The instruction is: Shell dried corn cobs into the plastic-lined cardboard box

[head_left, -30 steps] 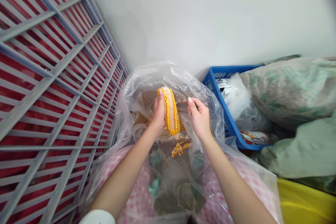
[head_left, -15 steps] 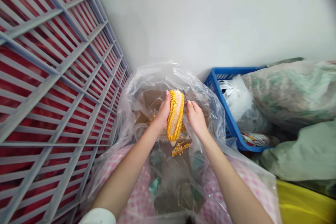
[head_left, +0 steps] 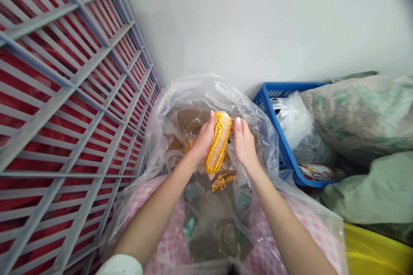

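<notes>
An ear of corn [head_left: 218,144] with yellow kernels is held tilted, its tip toward me. A bare pale strip of cob runs along its length. My left hand [head_left: 205,134] grips the ear from the left side, thumb pointing up. My right hand [head_left: 244,141] is closed at the ear's right edge around a thin dark tool, now mostly hidden by the fingers and the ear. Loose corn kernels [head_left: 222,182] lie below the ear, with more kernels [head_left: 189,146] to the left. They rest in a clear plastic bag [head_left: 213,88] spread over my lap.
A tall pale slatted plastic crate [head_left: 74,81] with red behind its slats stands close on the left. At right sits a blue basket [head_left: 284,137] with white plastic bags and a large sack [head_left: 364,116]. A white wall [head_left: 245,21] rises ahead; yellow material [head_left: 374,249] lies lower right.
The ear's upper end has tilted slightly to the right, with both hands shifting right along with it. The dark tool's shaft, visible before above my right fingers, is now largely hidden.
</notes>
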A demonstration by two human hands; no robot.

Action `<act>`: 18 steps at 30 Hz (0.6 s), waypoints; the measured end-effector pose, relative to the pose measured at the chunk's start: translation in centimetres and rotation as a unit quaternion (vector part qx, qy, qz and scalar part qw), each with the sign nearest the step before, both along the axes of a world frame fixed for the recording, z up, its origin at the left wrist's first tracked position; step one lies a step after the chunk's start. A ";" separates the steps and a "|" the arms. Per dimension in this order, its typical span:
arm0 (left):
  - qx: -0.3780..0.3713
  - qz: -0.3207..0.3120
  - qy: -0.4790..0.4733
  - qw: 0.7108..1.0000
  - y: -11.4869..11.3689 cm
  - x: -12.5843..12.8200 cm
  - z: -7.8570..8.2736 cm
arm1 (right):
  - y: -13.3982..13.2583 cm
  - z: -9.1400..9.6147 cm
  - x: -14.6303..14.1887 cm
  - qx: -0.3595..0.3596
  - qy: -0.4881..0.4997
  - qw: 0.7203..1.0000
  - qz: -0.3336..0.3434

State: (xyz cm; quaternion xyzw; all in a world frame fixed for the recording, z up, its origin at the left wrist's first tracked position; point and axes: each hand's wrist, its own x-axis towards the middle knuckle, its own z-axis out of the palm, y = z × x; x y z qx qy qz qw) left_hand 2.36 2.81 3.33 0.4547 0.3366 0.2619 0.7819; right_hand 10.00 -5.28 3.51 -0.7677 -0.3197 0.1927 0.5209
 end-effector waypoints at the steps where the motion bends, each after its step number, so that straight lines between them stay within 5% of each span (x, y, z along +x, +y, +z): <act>1: 0.020 -0.002 -0.001 1.000 -0.2 0.0 0.0 | -0.1 0.2 -0.1 0.000 -0.018 1.000 0.007; 10: 0.013 -0.052 -0.012 0.999 -1.4 0.4 -0.7 | 0.0 0.2 0.3 -0.143 -0.132 0.980 0.046; 18: -0.021 -0.083 0.012 0.996 -1.4 0.2 -0.3 | -0.2 -0.4 0.8 -0.118 -0.170 0.977 0.059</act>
